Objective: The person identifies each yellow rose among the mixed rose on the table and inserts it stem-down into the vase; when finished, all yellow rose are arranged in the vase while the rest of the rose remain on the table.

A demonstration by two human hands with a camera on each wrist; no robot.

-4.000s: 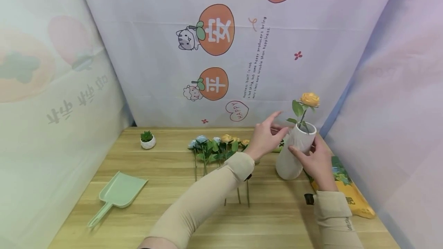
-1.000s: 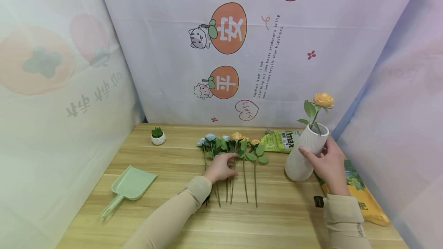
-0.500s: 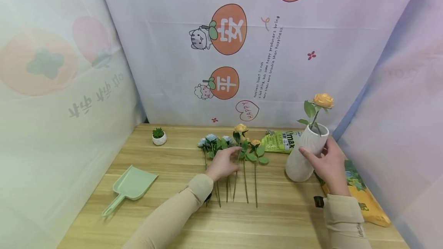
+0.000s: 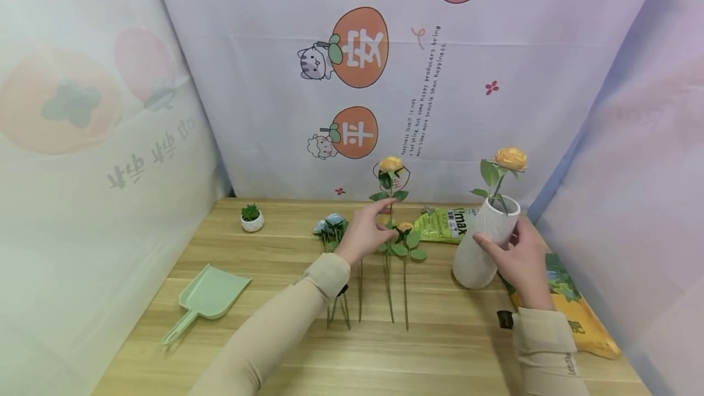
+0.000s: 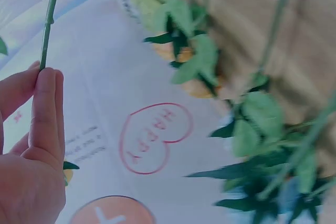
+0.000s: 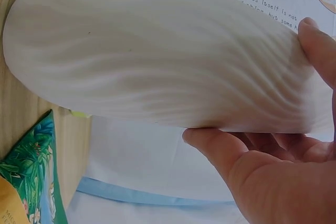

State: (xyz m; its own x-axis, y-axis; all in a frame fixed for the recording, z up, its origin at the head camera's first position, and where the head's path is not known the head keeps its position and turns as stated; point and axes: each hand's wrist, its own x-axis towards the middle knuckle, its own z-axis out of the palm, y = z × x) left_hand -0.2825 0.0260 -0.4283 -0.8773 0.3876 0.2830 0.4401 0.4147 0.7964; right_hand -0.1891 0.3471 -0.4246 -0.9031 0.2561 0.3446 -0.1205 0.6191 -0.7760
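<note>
In the head view my left hand (image 4: 365, 232) pinches the stem of a yellow rose (image 4: 391, 165), its bloom raised above the back edge of the table. The left wrist view shows the green stem (image 5: 50, 22) between thumb and fingers of that hand (image 5: 37, 145). My right hand (image 4: 517, 264) grips the side of a white ribbed vase (image 4: 477, 252), which leans slightly to the right. One yellow rose (image 4: 510, 158) stands in the vase. Below my left hand lie more yellow roses (image 4: 405, 227) and blue roses (image 4: 334, 220), stems toward me.
A green dustpan (image 4: 211, 292) lies at the left, with a small potted succulent (image 4: 252, 219) behind it. A green packet (image 4: 440, 225) lies behind the vase, and a yellow bag (image 4: 591, 326) at the right edge. Printed cloth walls (image 4: 264, 109) enclose the table (image 4: 412, 362).
My left hand has come away from beside the vase to the lying roses, then raised a yellow rose up and to the right. My right hand keeps its grip on the vase.
</note>
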